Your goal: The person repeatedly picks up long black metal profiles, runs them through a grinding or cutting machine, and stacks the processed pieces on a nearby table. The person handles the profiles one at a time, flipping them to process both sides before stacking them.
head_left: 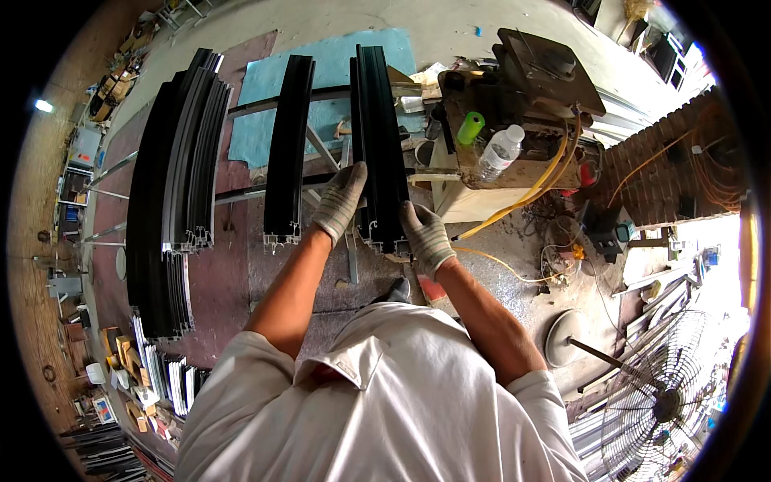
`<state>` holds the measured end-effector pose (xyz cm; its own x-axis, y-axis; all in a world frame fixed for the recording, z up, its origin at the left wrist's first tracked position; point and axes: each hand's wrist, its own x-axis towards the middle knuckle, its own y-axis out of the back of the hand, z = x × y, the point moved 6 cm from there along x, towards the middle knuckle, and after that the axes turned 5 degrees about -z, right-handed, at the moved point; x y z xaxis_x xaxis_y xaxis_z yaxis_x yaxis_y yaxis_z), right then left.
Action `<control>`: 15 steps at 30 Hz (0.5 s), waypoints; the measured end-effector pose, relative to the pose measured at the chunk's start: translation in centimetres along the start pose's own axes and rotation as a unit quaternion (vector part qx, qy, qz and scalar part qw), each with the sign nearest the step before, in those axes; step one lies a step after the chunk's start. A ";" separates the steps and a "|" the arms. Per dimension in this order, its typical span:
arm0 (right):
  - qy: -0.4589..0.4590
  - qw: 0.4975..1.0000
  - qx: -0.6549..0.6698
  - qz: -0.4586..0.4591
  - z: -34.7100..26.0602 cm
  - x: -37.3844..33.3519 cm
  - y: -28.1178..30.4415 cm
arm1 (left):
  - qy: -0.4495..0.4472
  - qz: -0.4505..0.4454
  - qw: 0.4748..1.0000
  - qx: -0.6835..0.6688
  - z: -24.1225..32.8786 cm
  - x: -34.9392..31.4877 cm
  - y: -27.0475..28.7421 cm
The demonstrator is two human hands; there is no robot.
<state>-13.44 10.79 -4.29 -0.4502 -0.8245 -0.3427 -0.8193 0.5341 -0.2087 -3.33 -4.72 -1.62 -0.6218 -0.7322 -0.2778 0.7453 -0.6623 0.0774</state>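
Observation:
My two gloved hands flank a long black metal profile (381, 153) that rests across the rack bars. My left hand (341, 201) grips its left side near the close end, thumb on top. On the opposite side my right hand (427, 237) is closed against the edge, its fingers partly hidden underneath. To the left lies another black profile (287, 153), with a hollow, many-ribbed cut end facing me. Farther left, a thick stack of black and grey profiles (181, 161) lies side by side on the same rack.
A grimy machine table (514, 173) stands at right, holding a clear bottle (501, 151) and green can (471, 127). A yellow hose (514, 207) hangs from it. Blue sheeting (257, 120) covers floor beyond the rack. A large fan (665, 406) stands at lower right.

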 end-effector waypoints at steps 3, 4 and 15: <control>0.022 0.999 0.014 -0.030 -0.1 -1.7 1.3 | -0.040 0.005 0.999 0.022 2.5 0.2 -1.5; 0.017 0.999 -0.014 -0.035 -0.2 -3.3 3.0 | -0.021 -0.010 1.000 0.010 1.9 0.2 -2.7; -0.001 0.957 -0.280 -0.073 -1.9 -22.3 25.2 | 0.061 -0.101 0.938 -0.325 0.9 -4.3 -17.9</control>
<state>-24.69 42.24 -0.21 -0.3169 -0.8821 -0.3485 -0.9351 0.2291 0.2703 -14.18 10.15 -0.95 -0.7633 -0.5529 -0.3340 0.6294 -0.5201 -0.5773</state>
